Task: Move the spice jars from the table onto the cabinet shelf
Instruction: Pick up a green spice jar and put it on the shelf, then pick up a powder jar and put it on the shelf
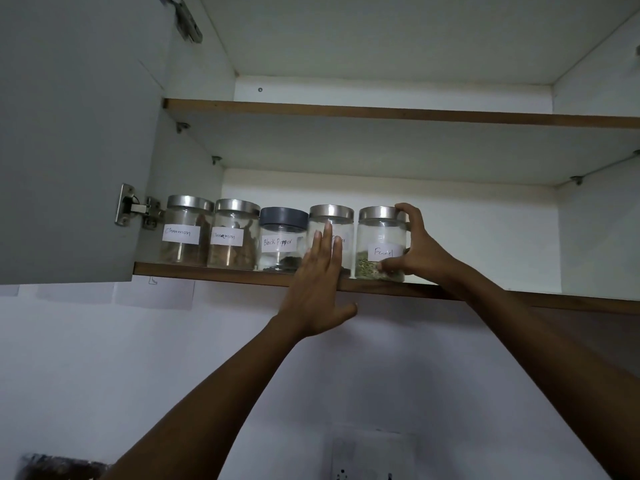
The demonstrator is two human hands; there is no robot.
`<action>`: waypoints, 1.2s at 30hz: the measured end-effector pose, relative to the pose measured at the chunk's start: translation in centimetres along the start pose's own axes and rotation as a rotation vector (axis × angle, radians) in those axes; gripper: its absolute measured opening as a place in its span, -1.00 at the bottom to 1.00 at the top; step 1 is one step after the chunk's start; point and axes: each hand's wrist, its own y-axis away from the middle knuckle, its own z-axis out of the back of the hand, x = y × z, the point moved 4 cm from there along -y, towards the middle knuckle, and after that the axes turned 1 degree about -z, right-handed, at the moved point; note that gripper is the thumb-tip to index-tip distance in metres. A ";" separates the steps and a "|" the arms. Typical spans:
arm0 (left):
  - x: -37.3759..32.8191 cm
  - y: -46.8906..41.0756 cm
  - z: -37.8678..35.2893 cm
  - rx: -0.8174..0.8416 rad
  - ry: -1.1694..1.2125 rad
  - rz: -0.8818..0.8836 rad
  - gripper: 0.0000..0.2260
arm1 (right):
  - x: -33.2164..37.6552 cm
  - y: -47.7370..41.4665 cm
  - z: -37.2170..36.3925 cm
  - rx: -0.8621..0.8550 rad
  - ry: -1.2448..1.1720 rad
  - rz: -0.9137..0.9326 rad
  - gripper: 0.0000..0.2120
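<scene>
While the left hand (317,292), fingers (327,240) straight, steadies the neighbouring jar (331,212), the right hand (420,247), clasping the Fennel jar (381,237), should ease it squarely back.

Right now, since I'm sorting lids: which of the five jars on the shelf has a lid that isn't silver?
The Black Pepper jar, third from the left: its lid is dark grey, the other four are shiny metal.
</scene>
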 end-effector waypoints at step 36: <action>-0.1 50.5 -4.5 0.770 0.576 0.479 -0.69 | -9.4 44.3 -35.7 0.751 0.000 -0.588 -0.51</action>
